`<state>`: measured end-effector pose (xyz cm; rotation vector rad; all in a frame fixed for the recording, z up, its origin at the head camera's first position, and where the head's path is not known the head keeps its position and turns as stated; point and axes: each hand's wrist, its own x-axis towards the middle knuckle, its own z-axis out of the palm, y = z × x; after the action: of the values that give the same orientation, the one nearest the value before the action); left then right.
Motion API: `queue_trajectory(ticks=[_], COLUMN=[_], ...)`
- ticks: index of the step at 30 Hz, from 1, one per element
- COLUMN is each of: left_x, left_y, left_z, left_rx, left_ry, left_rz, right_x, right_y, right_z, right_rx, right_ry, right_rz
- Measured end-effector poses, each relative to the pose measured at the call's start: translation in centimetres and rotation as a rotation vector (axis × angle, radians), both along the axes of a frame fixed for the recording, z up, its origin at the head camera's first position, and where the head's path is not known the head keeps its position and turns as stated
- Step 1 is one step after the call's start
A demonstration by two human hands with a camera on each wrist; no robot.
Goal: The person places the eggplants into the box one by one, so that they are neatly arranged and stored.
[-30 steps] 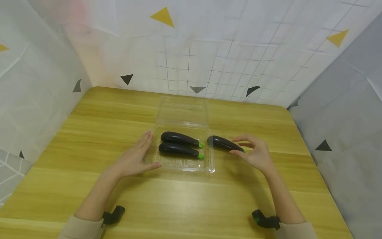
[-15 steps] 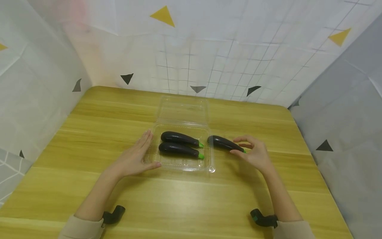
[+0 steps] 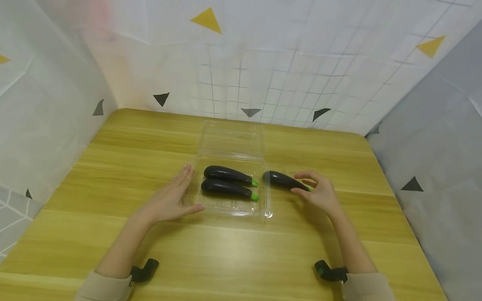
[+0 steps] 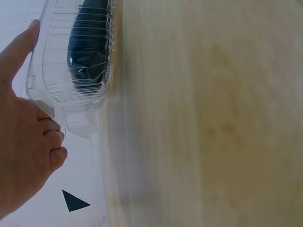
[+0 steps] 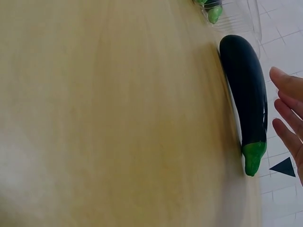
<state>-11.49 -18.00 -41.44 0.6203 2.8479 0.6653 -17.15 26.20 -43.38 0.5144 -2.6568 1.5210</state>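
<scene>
A clear plastic clamshell box point(image 3: 233, 211) lies with its lid folded back, two eggplants point(image 3: 226, 173) side by side in it. My left hand point(image 3: 171, 198) rests at the box's left side, fingers extended along the edge and thumb at the front rim. In the left wrist view, the thumb point(image 4: 26, 45) reaches the rim. A third eggplant point(image 3: 281, 179) lies on the table just right of the box, green stem pointing right. My right hand point(image 3: 319, 192) hovers at its stem end, thumb and fingers spread. The right wrist view shows a gap between those fingers point(image 5: 289, 106) and the eggplant.
The wood-grain table point(image 3: 241, 259) is bordered by pale patterned sheeting point(image 3: 180, 71) at the back and both sides. The transparent lid point(image 3: 231, 138) extends behind the box. Black wrist-worn devices point(image 3: 144, 271) hang at both sleeves.
The right forearm has shifted very slightly left. Otherwise both hands, the box and the eggplants look the same.
</scene>
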Motion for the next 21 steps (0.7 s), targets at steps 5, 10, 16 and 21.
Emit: queue_trajectory(ticks=[5,10,16,21], left_x=[0.0,0.0,0.1,0.1], left_y=[0.0,0.0,0.1,0.1], left_z=[0.0,-0.1,0.0,0.1], left_rx=[0.001,0.004,0.0,0.004], left_ry=[-0.004,-0.005,0.006,0.008], left_rz=[0.004,0.009,0.002,0.002], right_x=[-0.4,-0.6,-0.5,-0.5], right_y=[0.1,-0.1,-0.2,-0.3], right_z=[-0.6,-0.9,-1.0,-1.4], right_rx=[0.006,0.052,0.125,0.245], right_ry=[0.01,0.016,-0.001,0.033], right_rz=[0.018,0.015,-0.002,0.005])
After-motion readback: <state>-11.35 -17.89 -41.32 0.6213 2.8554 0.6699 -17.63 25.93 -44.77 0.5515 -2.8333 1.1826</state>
